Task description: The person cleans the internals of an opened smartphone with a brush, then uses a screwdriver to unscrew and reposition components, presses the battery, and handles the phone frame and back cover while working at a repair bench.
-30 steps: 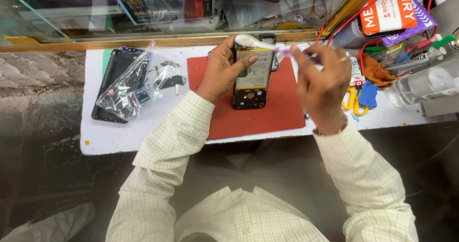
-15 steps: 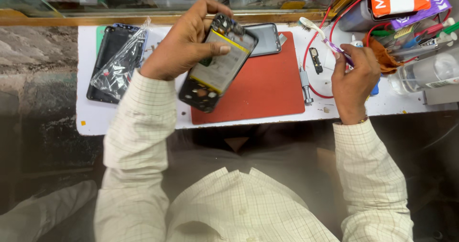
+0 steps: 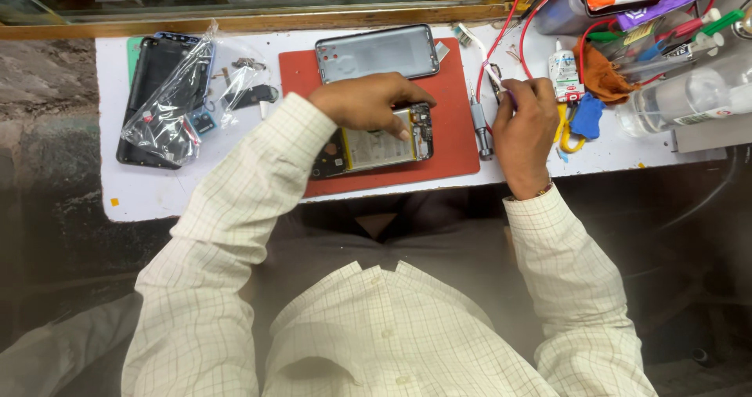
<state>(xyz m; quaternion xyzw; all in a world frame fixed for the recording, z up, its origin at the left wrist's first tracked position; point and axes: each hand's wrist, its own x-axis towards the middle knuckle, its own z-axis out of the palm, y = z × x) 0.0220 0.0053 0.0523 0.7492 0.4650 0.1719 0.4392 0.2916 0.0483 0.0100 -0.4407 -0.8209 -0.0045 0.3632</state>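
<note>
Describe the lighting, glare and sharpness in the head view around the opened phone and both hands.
Head view: even, soft light on the white worktop, with only faint shadows under the left hand and right hand; the opened phone on the red mat is fairly sharp; glare streaks the clear plastic bag; the dark floor at the frame's edges looks hazy and soft.

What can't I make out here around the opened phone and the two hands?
- Head view: the left hand covers the opened phone's upper edge.
- The right hand's grip hides most of the thin tool; its tip is too small to identify.
- The sleeve hides the red mat's left part.
</note>
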